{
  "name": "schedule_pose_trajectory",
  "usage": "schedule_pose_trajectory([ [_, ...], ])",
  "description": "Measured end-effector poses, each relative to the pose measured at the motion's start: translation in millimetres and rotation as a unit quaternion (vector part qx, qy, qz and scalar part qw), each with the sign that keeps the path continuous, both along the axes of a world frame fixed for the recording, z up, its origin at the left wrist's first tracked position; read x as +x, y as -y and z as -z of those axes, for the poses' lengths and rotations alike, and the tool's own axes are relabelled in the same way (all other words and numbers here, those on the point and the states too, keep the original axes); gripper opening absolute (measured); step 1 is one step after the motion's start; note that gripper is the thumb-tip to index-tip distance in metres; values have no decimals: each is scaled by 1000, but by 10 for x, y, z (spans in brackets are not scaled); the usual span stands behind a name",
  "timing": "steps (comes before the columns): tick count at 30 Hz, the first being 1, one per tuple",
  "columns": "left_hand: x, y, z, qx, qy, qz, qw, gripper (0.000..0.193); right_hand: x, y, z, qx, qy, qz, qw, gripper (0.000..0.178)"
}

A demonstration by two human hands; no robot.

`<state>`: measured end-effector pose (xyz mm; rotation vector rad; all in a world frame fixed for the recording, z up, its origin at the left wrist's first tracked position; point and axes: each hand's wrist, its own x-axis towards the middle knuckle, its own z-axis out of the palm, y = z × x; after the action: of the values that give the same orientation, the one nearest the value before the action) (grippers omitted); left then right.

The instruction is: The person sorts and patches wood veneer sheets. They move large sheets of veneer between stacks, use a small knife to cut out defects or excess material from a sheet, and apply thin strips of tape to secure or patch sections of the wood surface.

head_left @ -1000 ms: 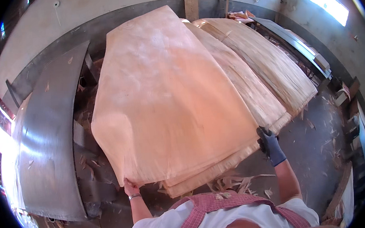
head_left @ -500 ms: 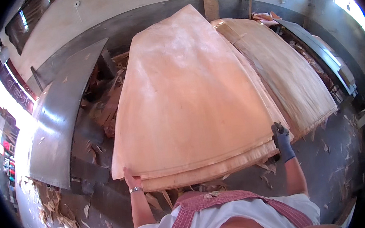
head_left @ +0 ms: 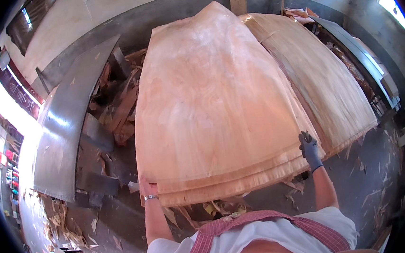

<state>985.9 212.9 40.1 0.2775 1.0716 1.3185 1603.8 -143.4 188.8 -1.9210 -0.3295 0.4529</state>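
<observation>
A large, thin, pale orange wood veneer sheet point(head_left: 214, 97) lies over a stack of similar sheets point(head_left: 226, 191), whose near edges show below it. At the sheet's near left corner, my bare left hand point(head_left: 147, 187) is closed on the edge, with a metal band on its wrist. My right hand point(head_left: 310, 147), in a dark grey-blue glove, pinches the sheet's near right corner. The sheet's surface is rippled and its far end rises to a peak.
A second veneer stack point(head_left: 322, 74) stands close on the right. To the left is a long grey metal-topped table point(head_left: 64, 123), with torn veneer scraps point(head_left: 125, 109) heaped between it and the sheets. More scraps litter the dark floor point(head_left: 120, 233). A wall point(head_left: 127, 13) rises behind.
The top sheet's left side has shifted right, closer in line with the stack beneath. My left hand has moved slightly right and away from me with its corner; my right hand has moved slightly.
</observation>
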Motion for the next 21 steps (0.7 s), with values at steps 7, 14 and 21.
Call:
schedule_pose_trajectory([
  [7, -33, 39, 352, -80, -109, -30, 990, 37, 50, 29, 650, -6, 4, -5, 1000, 32],
  [14, -112, 893, 808, -67, -63, -98, 991, 38, -221, 842, 1602, -57, 45, 39, 997, 35],
  [21, 199, 329, 1159, -117, -116, -98, 981, 32, 216, 60, 1653, -106, 144, 9, 984, 45],
])
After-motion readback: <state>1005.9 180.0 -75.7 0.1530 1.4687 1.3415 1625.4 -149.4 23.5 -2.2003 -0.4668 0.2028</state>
